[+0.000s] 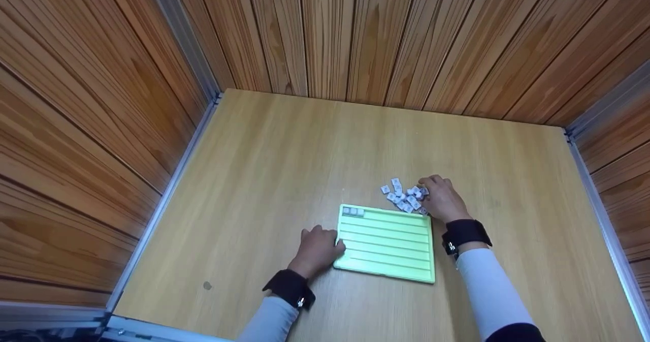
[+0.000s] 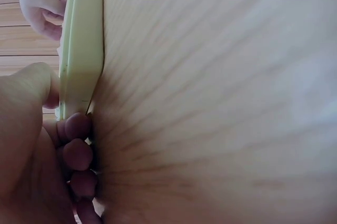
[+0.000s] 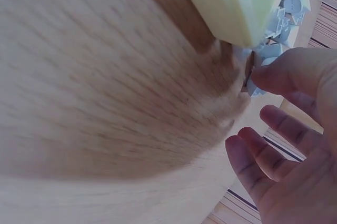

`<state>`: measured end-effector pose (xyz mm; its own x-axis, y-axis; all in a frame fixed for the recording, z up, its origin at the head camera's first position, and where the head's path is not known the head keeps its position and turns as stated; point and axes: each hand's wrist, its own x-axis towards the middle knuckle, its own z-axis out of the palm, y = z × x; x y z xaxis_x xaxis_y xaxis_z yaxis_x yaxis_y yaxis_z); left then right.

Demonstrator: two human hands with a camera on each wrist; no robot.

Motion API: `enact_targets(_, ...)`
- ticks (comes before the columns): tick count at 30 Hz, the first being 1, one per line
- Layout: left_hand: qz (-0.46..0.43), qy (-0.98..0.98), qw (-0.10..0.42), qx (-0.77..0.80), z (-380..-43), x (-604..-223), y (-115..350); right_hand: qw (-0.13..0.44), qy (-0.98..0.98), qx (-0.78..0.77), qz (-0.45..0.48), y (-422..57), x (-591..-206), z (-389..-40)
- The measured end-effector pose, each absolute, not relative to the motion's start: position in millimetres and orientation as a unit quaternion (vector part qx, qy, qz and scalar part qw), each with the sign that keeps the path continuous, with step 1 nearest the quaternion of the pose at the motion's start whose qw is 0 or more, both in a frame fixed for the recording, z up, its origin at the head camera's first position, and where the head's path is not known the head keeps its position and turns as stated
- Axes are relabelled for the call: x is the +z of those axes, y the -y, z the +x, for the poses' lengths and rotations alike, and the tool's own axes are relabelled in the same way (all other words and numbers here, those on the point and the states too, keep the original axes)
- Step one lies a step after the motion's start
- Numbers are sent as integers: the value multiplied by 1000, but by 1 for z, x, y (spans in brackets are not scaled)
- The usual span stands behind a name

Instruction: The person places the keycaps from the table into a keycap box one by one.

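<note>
A light green tray [image 1: 383, 243] with raised parallel ridges lies on the table. My left hand [image 1: 317, 250] grips its left edge, the thumb over the rim and the fingers [image 2: 78, 154] curled against the side. Three small pale keycap-like pieces [image 1: 353, 211] sit in a row in the tray's upper left slot. Beyond the tray's upper right edge lies a loose pile of similar pieces [image 1: 401, 199]. At the pile's right end is my right hand [image 1: 444, 199], its thumb touching one piece [image 3: 257, 86] beside the tray corner. Its other visible fingers are loosely extended; the index fingertip is hidden in the right wrist view.
The wooden table [image 1: 284, 149] is bounded by wood-plank walls [image 1: 325, 37] at the back and sides, with metal rails [image 1: 167, 194] along the edges. A small dark round mark [image 1: 207, 285] shows on the table at the front left.
</note>
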<state>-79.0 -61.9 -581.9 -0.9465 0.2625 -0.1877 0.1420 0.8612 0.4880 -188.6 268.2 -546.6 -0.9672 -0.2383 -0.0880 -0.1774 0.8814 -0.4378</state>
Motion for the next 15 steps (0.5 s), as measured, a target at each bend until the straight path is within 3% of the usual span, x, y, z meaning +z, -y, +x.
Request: enact_targets(15,102,-957,127,242,-81,-585,63,95,-969,-206,-100,-263,-550,-193)
